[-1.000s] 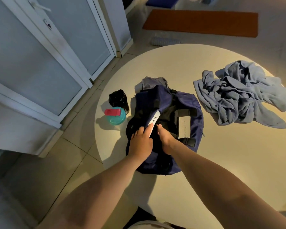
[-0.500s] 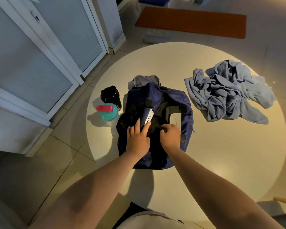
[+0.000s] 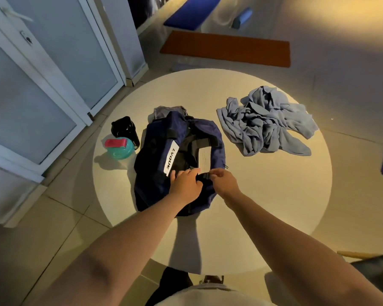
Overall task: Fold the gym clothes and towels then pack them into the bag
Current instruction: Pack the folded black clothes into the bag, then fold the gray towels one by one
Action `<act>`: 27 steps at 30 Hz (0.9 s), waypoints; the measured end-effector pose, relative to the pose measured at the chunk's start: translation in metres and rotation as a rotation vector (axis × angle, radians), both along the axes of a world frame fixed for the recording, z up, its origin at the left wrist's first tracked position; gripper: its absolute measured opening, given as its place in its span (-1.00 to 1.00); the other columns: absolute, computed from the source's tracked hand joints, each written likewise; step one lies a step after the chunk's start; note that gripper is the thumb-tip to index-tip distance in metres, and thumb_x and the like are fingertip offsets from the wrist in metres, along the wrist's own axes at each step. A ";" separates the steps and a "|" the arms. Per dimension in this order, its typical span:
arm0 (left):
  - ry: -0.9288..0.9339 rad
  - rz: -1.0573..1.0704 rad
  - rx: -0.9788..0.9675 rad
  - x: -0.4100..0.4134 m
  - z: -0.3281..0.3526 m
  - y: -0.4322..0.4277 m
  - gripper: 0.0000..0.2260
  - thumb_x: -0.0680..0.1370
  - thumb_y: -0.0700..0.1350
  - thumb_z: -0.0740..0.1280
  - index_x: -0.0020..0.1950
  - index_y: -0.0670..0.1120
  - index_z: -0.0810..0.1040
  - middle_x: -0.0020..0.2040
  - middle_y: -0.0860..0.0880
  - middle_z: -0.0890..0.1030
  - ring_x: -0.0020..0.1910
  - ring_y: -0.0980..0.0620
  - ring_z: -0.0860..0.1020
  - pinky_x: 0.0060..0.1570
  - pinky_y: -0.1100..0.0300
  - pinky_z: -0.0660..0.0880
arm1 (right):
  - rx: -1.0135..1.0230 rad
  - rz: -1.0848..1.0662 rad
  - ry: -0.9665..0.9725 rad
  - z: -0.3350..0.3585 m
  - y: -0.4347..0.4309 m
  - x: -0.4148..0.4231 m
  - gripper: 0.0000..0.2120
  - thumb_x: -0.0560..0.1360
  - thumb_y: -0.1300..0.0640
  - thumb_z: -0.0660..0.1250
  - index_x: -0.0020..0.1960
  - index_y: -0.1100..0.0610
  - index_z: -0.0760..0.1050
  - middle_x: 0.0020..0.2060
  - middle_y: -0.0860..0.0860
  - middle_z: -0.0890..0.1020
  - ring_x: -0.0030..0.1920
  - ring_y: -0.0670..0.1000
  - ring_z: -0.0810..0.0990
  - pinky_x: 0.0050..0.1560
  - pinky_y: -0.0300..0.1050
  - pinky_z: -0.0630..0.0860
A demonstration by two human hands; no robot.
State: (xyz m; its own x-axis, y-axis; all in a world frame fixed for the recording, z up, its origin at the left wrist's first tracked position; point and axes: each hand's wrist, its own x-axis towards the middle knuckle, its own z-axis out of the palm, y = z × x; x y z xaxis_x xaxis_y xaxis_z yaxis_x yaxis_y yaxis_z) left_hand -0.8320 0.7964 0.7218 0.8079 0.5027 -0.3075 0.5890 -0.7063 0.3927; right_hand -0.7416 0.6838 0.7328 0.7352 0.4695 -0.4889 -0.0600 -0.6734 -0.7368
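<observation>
A navy gym bag (image 3: 212, 134) with black straps and a white label lies on the round white table (image 3: 263, 195), left of centre. A folded grey cloth (image 3: 169, 111) peeks out from behind the bag's far end. Crumpled light-blue clothes (image 3: 265, 124) lie in a heap to the bag's right. My left hand (image 3: 186, 183) rests on the bag's near part, fingers holding the black strap. My right hand (image 3: 223, 181) pinches the same strap from the right. Both hands sit close together over the bag's opening.
A black bottle (image 3: 124, 129) and a teal shaker with a pink lid (image 3: 118, 147) stand left of the bag near the table's edge. White glazed doors (image 3: 42, 85) line the left. An orange mat (image 3: 226, 48) and a blue mat (image 3: 190, 15) lie on the floor beyond.
Both hands have moved to the right along the bag's near end and now take hold of the black strap. The white label stands more upright. The camera has tilted.
</observation>
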 end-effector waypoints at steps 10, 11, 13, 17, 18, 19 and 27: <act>-0.116 -0.013 -0.315 0.056 0.018 -0.045 -0.60 0.65 -0.09 0.22 0.50 -0.06 0.37 0.41 -0.12 0.50 0.37 -0.19 0.46 0.34 -0.07 0.41 | 0.020 -0.153 -0.030 0.027 -0.066 0.013 -0.67 0.61 0.22 0.18 0.31 0.11 0.55 0.27 0.10 0.59 0.14 0.09 0.55 0.09 -0.10 0.49; -0.129 -0.015 -0.340 0.061 0.019 -0.049 -0.60 0.65 -0.10 0.22 0.50 -0.05 0.37 0.41 -0.13 0.50 0.37 -0.18 0.46 0.33 -0.08 0.42 | 0.025 -0.153 -0.039 0.029 -0.069 0.014 -0.67 0.61 0.23 0.18 0.31 0.11 0.56 0.28 0.10 0.59 0.14 0.08 0.55 0.06 -0.12 0.47; -0.163 -0.016 -0.392 0.068 0.020 -0.057 -0.59 0.65 -0.10 0.24 0.51 -0.02 0.36 0.44 -0.10 0.48 0.38 -0.15 0.45 0.35 -0.09 0.41 | 0.036 -0.162 -0.066 0.035 -0.077 0.019 -0.66 0.61 0.23 0.17 0.32 0.10 0.56 0.29 0.09 0.58 0.16 0.07 0.55 0.07 -0.14 0.45; -0.208 0.009 -0.451 0.090 0.020 -0.075 -0.60 0.64 -0.13 0.26 0.49 0.01 0.39 0.42 -0.09 0.49 0.35 -0.08 0.47 0.30 -0.02 0.44 | 0.061 -0.174 -0.105 0.040 -0.090 0.042 -0.66 0.61 0.24 0.17 0.32 0.10 0.55 0.31 0.08 0.58 0.25 0.10 0.54 0.22 -0.06 0.48; -0.224 0.022 -0.463 0.098 0.020 -0.079 -0.61 0.65 -0.15 0.25 0.49 0.00 0.39 0.41 -0.09 0.49 0.34 -0.08 0.47 0.28 0.01 0.45 | 0.064 -0.170 -0.114 0.039 -0.093 0.050 -0.66 0.61 0.24 0.17 0.31 0.10 0.56 0.30 0.08 0.58 0.24 0.10 0.55 0.21 -0.06 0.49; -0.235 0.041 -0.474 0.107 0.020 -0.084 -0.62 0.65 -0.17 0.24 0.48 -0.01 0.40 0.40 -0.10 0.49 0.33 -0.08 0.47 0.26 0.03 0.45 | 0.065 -0.162 -0.120 0.037 -0.096 0.060 -0.66 0.60 0.23 0.17 0.31 0.11 0.56 0.29 0.09 0.59 0.22 0.10 0.55 0.19 -0.07 0.50; -0.283 0.227 -0.494 0.212 -0.020 -0.123 -0.63 0.67 -0.21 0.21 0.50 -0.08 0.38 0.41 -0.14 0.48 0.25 -0.14 0.50 0.16 -0.06 0.52 | 0.066 0.026 -0.085 0.001 -0.126 0.183 -0.67 0.58 0.28 0.17 0.26 0.13 0.57 0.14 0.17 0.65 0.06 0.17 0.61 0.04 0.00 0.53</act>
State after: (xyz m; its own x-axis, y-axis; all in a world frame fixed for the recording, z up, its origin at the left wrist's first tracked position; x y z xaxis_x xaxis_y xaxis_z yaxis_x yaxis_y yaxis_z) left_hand -0.6199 0.6735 0.7017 0.7816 0.5245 -0.3377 0.5287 -0.2697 0.8048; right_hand -0.5585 0.5578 0.7340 0.7600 0.5180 -0.3925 0.0213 -0.6235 -0.7815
